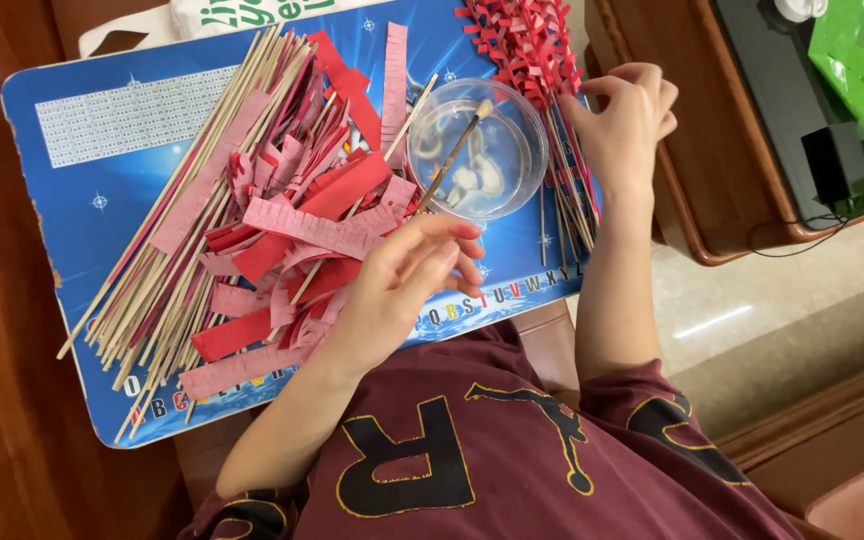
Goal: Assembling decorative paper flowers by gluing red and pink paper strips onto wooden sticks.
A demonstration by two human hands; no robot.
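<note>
Looks like a home, prob. a living rm w/ a craft setup: just beyond the right hand's fingers (642, 85) is a polished wooden side table (697, 200), tiled floor (752, 300) below. Under the left hand's fingers (452, 255), a blue kids' lap board (102, 190) w/ alphabet border rests on a wooden seat.

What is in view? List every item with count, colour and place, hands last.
board: one, blue, on the lap
sticks: many, tan, board's left half
paper strips: many, red and pink, fringed, mid-board
wrapped sticks: a bunch, red, board's top right
bowl: one, clear, right of the strips
brush: one, leaning in the bowl
bag: one, green, on the wooden table at top right
left hand: on the strips
right hand: at the wrapped sticks
</note>
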